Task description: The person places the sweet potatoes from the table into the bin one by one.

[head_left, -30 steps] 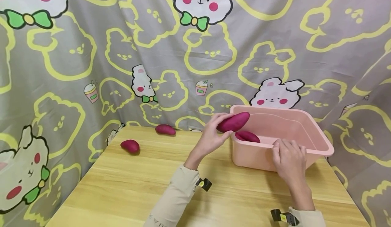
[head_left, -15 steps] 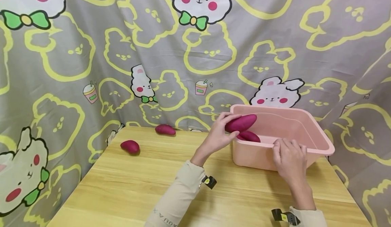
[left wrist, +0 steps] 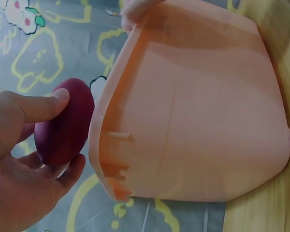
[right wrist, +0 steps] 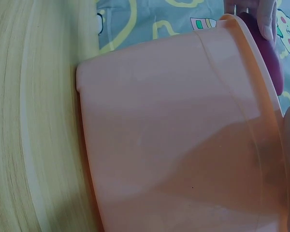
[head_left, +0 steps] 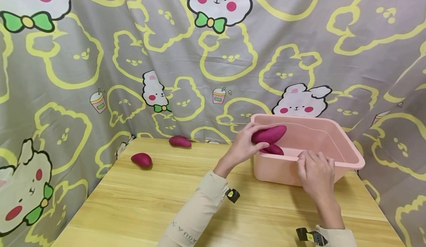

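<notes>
In the head view my left hand (head_left: 242, 148) grips a purple-red sweet potato (head_left: 271, 134) over the left end of a pink plastic bin (head_left: 277, 170). Thumb and fingers lie on opposite sides of it, as the left wrist view also shows of this sweet potato (left wrist: 70, 123), near the bin's rim (left wrist: 99, 121). Below it, inside the bin, another sweet potato (head_left: 276, 150) is partly hidden. My right hand (head_left: 317, 173) holds the bin's front rim, fingers curled over the edge. In the right wrist view, the bin's wall (right wrist: 159, 121) fills most of the frame.
Two more sweet potatoes lie on the wooden table (head_left: 159, 202): one near the left edge (head_left: 142, 160), the other by the back edge (head_left: 180, 141). A grey patterned curtain (head_left: 186, 62) hangs behind the table and at both sides.
My left hand has moved right with its sweet potato, from the bin's left rim to over the inside. My right hand has stayed on the front rim.
</notes>
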`<state>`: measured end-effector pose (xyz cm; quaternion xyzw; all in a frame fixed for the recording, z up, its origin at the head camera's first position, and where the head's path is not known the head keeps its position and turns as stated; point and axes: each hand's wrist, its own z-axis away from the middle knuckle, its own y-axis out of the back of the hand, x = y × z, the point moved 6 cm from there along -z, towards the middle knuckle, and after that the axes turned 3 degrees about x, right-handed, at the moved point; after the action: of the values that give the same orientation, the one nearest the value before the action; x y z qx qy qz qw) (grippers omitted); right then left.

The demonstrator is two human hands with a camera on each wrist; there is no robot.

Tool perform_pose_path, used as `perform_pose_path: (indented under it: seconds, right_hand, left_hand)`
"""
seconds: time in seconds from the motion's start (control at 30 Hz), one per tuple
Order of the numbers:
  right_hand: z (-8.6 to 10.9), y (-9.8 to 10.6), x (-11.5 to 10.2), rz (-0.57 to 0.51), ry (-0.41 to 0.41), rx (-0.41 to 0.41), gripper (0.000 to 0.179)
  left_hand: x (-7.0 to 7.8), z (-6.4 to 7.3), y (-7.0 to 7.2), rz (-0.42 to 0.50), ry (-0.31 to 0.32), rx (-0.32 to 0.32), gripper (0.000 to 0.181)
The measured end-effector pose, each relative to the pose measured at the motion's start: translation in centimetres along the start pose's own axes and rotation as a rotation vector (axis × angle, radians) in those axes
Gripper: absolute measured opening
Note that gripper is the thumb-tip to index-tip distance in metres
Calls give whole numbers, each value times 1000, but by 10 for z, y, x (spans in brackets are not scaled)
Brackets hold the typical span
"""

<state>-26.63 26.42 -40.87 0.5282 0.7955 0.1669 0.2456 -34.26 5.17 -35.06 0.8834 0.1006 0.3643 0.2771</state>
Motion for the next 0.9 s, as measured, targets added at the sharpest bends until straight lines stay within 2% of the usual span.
perform_pose_path:
  seconds: [0.43,0.67,0.9]
  right_hand:
    - [2,0,0,4,-7,-13,26]
    - [2,0,0,-2,-7,-1,26]
    - [1,0,0,1,-15,-8,26]
  left_hand:
    - [-3,-4,-18,-29,15,-69,45]
    - [-3,-6,-24,-52,-20,-75,45]
    - [-2,-6,-30,-100,0,-110,42]
